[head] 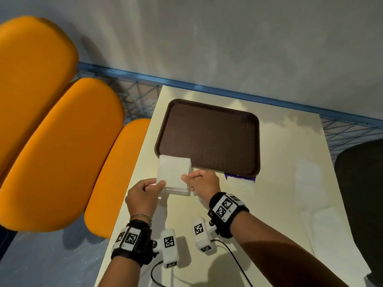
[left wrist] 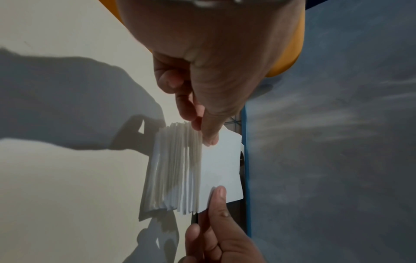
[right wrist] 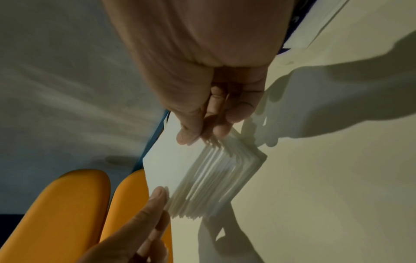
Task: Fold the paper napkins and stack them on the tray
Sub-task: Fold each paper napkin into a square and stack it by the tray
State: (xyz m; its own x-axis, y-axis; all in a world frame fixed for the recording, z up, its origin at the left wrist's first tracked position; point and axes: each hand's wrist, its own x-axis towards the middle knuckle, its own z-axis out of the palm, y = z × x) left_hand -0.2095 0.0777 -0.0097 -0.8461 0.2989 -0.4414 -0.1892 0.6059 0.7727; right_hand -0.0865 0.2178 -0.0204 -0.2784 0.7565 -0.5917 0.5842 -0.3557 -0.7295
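Observation:
A thick stack of white paper napkins (head: 174,172) stands on the cream table, covering the near-left corner of the brown tray (head: 207,137) in the head view. My left hand (head: 157,185) pinches the top napkin's near-left corner between thumb and fingers. In the left wrist view the top napkin (left wrist: 221,160) is lifted off the fanned stack (left wrist: 175,169). My right hand (head: 187,179) pinches the same napkin at its right edge. The right wrist view shows the thumb on top, the fingers (right wrist: 221,131) beneath, and the stack (right wrist: 213,178) below.
Orange chairs (head: 51,152) stand left of the table. A purple-edged packet (head: 240,182) lies by the tray's near-right corner, and white paper sheets (head: 310,183) lie on the table's right side. A dark chair (head: 362,193) is at the right. A blue wire fence (head: 136,96) and grey wall stand behind.

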